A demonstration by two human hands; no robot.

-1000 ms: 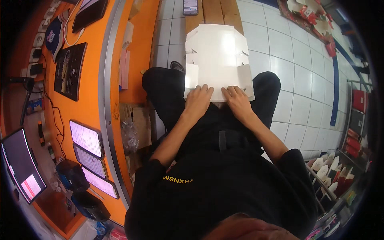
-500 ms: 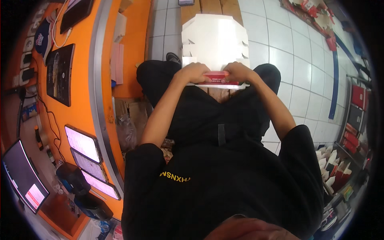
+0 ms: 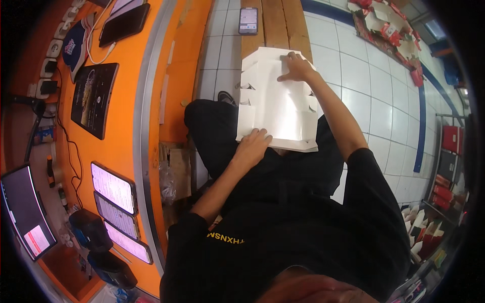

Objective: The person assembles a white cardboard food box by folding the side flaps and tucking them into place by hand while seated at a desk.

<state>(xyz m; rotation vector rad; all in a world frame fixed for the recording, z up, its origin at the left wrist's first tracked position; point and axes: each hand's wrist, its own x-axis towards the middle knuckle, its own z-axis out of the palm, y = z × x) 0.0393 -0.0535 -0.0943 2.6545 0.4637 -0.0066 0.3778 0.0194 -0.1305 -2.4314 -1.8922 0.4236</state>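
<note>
A white unfolded cardboard box blank (image 3: 275,96), with slotted flaps along both sides, lies over the wooden bench between my knees. More sheet edges show under its near side, so it seems to lie on others. My left hand (image 3: 254,147) is at the blank's near left corner, its fingers curled over the edge and the thumb partly hidden. At the far right corner, my right hand (image 3: 298,66) rests on the blank with fingers spread and thumb stretched to the left.
A phone (image 3: 248,21) lies on the bench (image 3: 275,30) beyond the blank. On the left, an orange counter (image 3: 121,146) carries a tablet (image 3: 94,100), several phones and a cap (image 3: 76,45). Red and white folded boxes (image 3: 386,25) are piled at the far right. A rack (image 3: 447,151) stands to the right.
Both hands have left the red near flap. My right hand has gone to the far right corner, my left to the near left corner. The blank now lies with its white side showing.
</note>
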